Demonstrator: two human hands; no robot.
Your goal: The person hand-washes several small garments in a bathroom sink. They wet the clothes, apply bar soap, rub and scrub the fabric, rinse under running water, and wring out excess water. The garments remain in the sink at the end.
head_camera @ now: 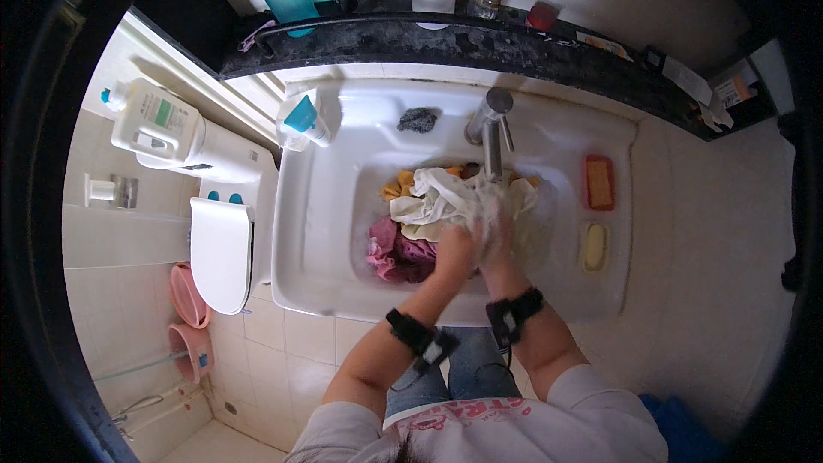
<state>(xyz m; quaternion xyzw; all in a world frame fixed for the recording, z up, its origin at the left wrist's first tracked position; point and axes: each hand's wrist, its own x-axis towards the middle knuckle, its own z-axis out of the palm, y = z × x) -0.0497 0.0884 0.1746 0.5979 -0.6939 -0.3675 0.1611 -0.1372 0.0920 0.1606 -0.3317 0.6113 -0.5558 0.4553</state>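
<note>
A white cloth [437, 196] lies bunched in the basin of a white ceramic sink [321, 206], under a metal faucet [492, 135]. Water runs from the spout onto the cloth and both hands. My left hand [460, 241] and my right hand [496, 231] are side by side at the cloth's near right part, blurred by splashing and motion; their fingers are not clear, so I cannot tell their grip. Pink cloth [398, 254] lies left of my left hand, and yellow cloth [397, 186] shows behind the white one.
On the sink's right rim lie an orange bar [600, 183] in a red dish and a pale yellow soap bar [595, 246]. A dark scouring pad [418, 119] lies behind the basin. A tube [308, 121] stands at the back left. Bottles line the black shelf [386, 38]; a toilet [222, 254] is left.
</note>
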